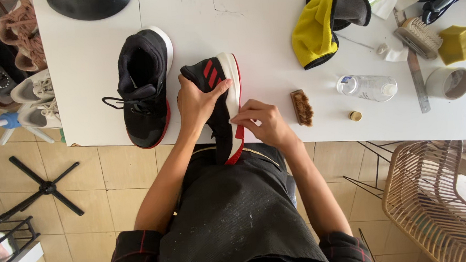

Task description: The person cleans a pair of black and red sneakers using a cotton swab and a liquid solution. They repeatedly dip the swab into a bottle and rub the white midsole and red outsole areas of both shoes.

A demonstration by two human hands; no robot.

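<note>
At the centre of the frame, I steady a black sneaker with red stripes (222, 102) on its side, its toe jutting past the near edge of the white table (270, 28) and over my dark apron (237, 210). My left hand (198, 102) is clamped around the shoe's upper, thumb across the striped side. My right hand (262, 121) presses closed fingers against the white and red sole rim; whether something small is pinched beneath them I cannot tell.

Just left of my left hand, the matching sneaker (144, 88) stands upright, its toe also at the table edge and a lace hanging out. To the right, a small brown brush (301, 107) lies close to my right hand, with bare tabletop between it and a clear plastic bottle (368, 87). A yellow cloth (315, 33) with a grey one folded over it sits in the upper right, well apart from my hands.

More tools crowd the far right corner, partly cut off by the frame. A wicker chair (438, 194) fills the lower right; other shoes (24, 57) are cropped at the upper left.
</note>
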